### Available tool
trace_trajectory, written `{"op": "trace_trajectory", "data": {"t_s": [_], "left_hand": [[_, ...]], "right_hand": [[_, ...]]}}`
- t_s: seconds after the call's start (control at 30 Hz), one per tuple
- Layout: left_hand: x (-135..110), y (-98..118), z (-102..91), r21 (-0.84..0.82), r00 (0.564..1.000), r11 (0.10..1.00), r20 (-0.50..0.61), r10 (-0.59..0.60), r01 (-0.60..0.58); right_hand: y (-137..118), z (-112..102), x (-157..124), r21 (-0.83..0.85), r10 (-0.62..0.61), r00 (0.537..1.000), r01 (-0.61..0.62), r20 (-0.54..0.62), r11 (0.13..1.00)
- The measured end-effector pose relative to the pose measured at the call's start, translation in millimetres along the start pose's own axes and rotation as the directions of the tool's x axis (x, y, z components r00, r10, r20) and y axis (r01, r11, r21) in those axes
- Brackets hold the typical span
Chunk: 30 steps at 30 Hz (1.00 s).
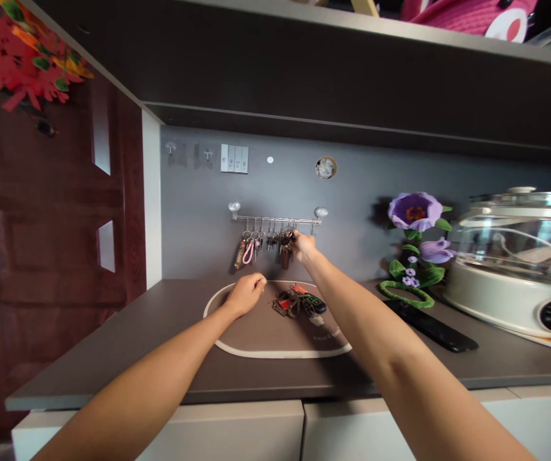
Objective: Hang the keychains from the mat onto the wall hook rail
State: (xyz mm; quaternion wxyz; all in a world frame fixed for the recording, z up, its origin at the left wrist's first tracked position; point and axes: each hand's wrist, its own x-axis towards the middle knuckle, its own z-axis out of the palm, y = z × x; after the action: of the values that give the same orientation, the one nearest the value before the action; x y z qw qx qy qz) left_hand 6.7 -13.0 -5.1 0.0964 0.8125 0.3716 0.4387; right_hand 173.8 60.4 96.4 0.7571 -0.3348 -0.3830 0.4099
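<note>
A clear hook rail (278, 221) is fixed to the grey wall, with several key rings hanging from its hooks. My right hand (304, 246) reaches up to the rail's right part, its fingers pinched on a bunch of keys (287, 241). Left of it hang a pink strap keychain (248, 252) and a brown tag keychain (239, 253). My left hand (247, 293) rests low over the mat's left side with fingers curled, and nothing shows in it. On the oval brown mat (266, 342) lies a pile of keys (297, 302) with red and black fobs, between my arms.
A dark shelf (304, 83) overhangs the counter (160, 339). At right stand purple crocheted flowers (416, 212), a black remote-like object (434, 328) and a white appliance with a clear top (501, 282). A brown door (49, 269) is at left; switches (234, 158) are on the wall.
</note>
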Motion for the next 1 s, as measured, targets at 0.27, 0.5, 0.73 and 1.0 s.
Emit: {"op": "trace_trajectory", "data": {"t_s": [0.27,0.5,0.73,1.0], "left_hand": [[0.0,-1.2,0.4,-0.003,1.0,1.0,0.0,0.004,-0.004],[0.2,-0.8,-0.1,0.01,1.0,1.0,0.004,0.002,-0.002],[0.5,-3.8,0.2,0.001,1.0,1.0,0.012,-0.009,0.009],[-0.4,-2.5,-1.3,-0.023,0.999,1.0,0.038,-0.021,0.022]], "right_hand": [[5.9,-4.9,-5.2,0.04,0.138,0.988,-0.136,-0.074,0.99],[14.2,-12.5,-10.0,-0.013,0.095,0.993,-0.094,0.067,0.995],[24.1,-22.0,-3.1,-0.083,-0.036,0.991,0.046,0.126,0.996],[26.6,-32.9,1.9,-0.136,-0.051,0.984,0.075,0.171,0.988]]}}
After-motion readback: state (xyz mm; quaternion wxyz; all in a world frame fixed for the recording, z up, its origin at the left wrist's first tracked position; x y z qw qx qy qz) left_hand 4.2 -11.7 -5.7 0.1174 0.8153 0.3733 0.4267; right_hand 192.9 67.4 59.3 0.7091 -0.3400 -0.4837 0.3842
